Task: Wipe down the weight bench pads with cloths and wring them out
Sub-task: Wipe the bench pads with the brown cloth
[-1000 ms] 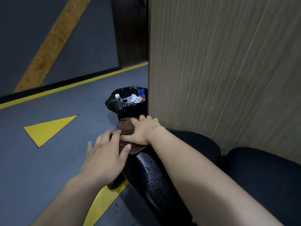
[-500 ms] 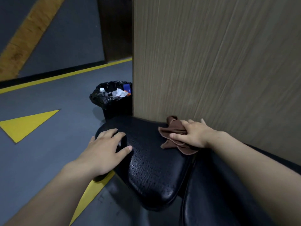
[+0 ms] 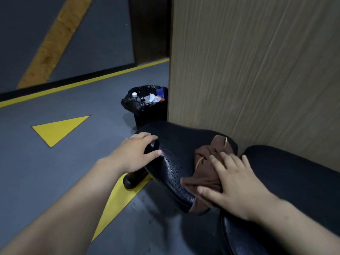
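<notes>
Now right hand (image 3: pixel 233 183) lies flat on brown cloth (image 3: pixel 206 162), fingers straight and spread, pressing it on black seat pad (image 3: pixel 176 142). Cloth bunched ahead of fingertips, one corner hanging over pad edge below thumb. Left hand (image 3: pixel 132 155) grips narrow end of same pad, fingers curled round edge, thumb on wet-looking top. Second black pad (image 3: pixel 294 181) under right forearm. Lined trash bin (image 3: pixel 147 107) beyond left hand, touching wood panel (image 3: pixel 257 70).

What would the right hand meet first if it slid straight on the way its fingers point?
Probably the bunched folds of the brown cloth just ahead of the right hand; beyond them, the wooden panel, though depth is unclear.
</notes>
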Demonstrator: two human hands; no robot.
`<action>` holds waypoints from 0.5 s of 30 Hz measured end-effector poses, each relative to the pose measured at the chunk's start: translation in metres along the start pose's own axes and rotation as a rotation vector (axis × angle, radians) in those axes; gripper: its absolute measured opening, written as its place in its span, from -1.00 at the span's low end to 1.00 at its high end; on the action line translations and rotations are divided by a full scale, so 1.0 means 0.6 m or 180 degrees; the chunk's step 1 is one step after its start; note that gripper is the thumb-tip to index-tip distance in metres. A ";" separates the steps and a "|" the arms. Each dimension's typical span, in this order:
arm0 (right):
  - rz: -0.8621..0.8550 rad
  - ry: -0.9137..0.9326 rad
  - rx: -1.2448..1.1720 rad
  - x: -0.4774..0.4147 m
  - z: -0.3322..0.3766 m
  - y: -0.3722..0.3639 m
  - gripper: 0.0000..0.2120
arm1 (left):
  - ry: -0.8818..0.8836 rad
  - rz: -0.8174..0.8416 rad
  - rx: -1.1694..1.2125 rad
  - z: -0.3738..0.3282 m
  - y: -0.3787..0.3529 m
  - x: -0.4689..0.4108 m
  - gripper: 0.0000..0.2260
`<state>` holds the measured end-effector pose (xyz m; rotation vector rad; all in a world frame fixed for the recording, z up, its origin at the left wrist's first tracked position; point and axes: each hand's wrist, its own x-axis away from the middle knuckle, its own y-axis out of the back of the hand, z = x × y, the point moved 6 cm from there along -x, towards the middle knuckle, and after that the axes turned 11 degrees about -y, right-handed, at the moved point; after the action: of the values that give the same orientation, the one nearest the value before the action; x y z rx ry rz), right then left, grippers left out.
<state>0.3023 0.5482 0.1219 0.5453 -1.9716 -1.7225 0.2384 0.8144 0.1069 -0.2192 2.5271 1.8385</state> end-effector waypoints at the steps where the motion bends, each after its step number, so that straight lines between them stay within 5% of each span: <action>1: -0.0137 0.0033 -0.0026 0.012 0.015 -0.004 0.12 | 0.0004 -0.0067 -0.0024 0.006 0.007 0.007 -0.41; 5: -0.0680 0.0049 -0.0190 0.024 0.072 -0.021 -0.03 | 0.0040 -0.0157 -0.0341 0.031 0.027 0.039 -0.50; 15: -0.0369 -0.0278 0.0031 -0.050 0.236 -0.006 -0.04 | 0.0382 -0.0157 -0.0552 0.080 0.027 0.121 -0.37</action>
<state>0.2446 0.6790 0.1009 0.6083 -2.0458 -1.8359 0.1611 0.8570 0.1007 -0.4015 2.4098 2.0862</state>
